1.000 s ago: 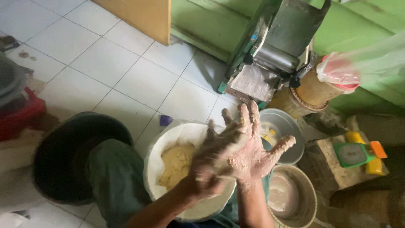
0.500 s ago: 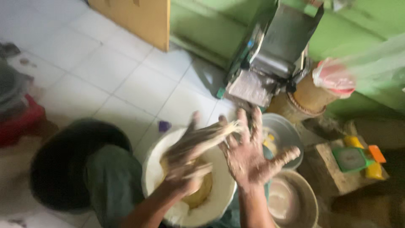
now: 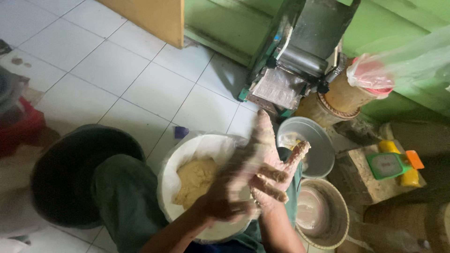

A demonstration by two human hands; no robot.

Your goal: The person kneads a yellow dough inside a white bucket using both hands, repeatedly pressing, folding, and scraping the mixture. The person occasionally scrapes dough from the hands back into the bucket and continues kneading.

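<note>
Hands pressed palm to palm, left hand (image 3: 229, 192) across right hand (image 3: 272, 164), fingers spread, gripping nothing, rubbing off stuck bits over white bowl (image 3: 187, 154) so they drop onto dough (image 3: 194, 180).

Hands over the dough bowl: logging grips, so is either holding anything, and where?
Nothing held: left hand and right hand rub palm to palm, dough-coated, above the white bowl.

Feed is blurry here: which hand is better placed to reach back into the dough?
Probably left. The left hand is directly over the white bowl, beside the dough. The right hand is pressed against it but sits nearer the metal bowl.
</note>
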